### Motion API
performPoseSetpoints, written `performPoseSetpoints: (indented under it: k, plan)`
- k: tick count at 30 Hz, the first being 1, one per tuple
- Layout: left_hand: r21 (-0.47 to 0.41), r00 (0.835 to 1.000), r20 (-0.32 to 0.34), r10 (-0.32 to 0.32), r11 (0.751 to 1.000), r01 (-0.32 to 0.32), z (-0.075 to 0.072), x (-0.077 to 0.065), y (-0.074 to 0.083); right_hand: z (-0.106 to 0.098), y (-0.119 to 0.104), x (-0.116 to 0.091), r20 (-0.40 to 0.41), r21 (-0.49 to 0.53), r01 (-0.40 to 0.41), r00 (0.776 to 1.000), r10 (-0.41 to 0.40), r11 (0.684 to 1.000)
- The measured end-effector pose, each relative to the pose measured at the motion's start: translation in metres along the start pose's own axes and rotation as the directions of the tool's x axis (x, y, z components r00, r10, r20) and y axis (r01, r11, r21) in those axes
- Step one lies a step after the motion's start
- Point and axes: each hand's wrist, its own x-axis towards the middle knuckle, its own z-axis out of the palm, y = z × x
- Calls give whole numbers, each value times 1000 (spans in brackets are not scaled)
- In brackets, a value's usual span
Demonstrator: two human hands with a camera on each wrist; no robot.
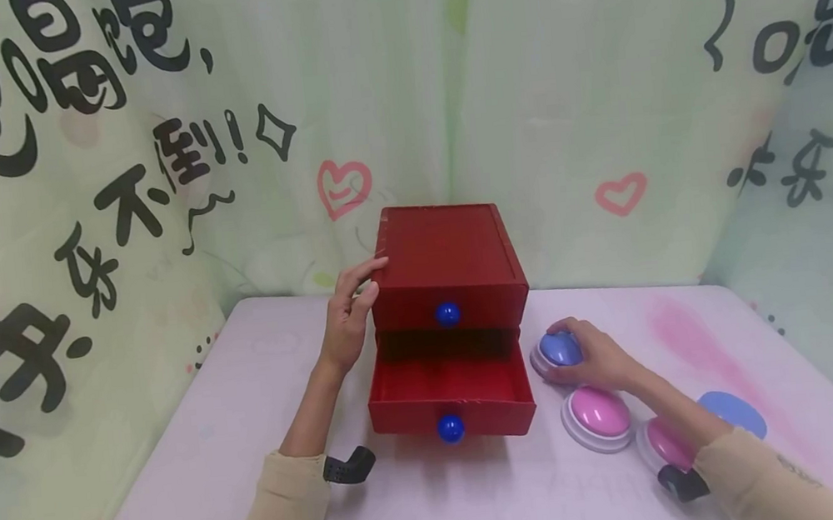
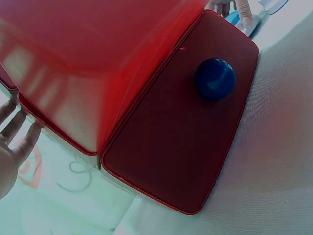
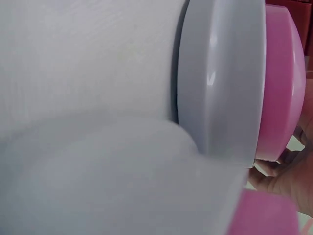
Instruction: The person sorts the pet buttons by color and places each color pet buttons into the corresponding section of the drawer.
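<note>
A small red two-drawer box point(image 1: 445, 245) stands mid-table, with a round blue knob point(image 1: 448, 315) on its upper drawer. Its lower drawer point(image 1: 409, 415) is pulled out, showing a bare red inside, and has its own blue knob point(image 2: 215, 79). My left hand point(image 1: 347, 321) rests its fingers against the box's upper left side; the left wrist view shows these fingers extended at the side wall. To the right of the box, my right hand point(image 1: 597, 355) grips a blue dome push button point(image 1: 561, 348) on a white round base, thumb and fingers around its sides.
Nearer than the blue button stands a pink push button point(image 1: 600, 411) on a white base. A second pink button point(image 1: 670, 442) lies partly under the right forearm. A printed curtain point(image 1: 523, 116) hangs behind and beside the white table point(image 1: 183, 492).
</note>
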Motion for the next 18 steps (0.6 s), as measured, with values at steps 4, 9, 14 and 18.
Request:
performPoseSetpoints:
  k: [4, 9, 14, 18]
  plan:
    - [-3, 1000, 3, -10, 1000, 10, 0, 0, 1, -2, -1, -3, -19, 51, -61, 998, 62, 997]
    - [-8, 1000, 2, -9, 1000, 9, -1, -1, 1, -5, -4, -5, -20, 155, -137, 990, 142, 978]
    - [-12, 1000, 5, 1, 1000, -1, -2, -2, 1, -8, -8, -9, -40, 278, -169, 982, 187, 946]
    - [-16, 1000, 8, 8, 1000, -8, -3, -2, 1, -13, -16, -11, -55, 384, -183, 974, 220, 905]
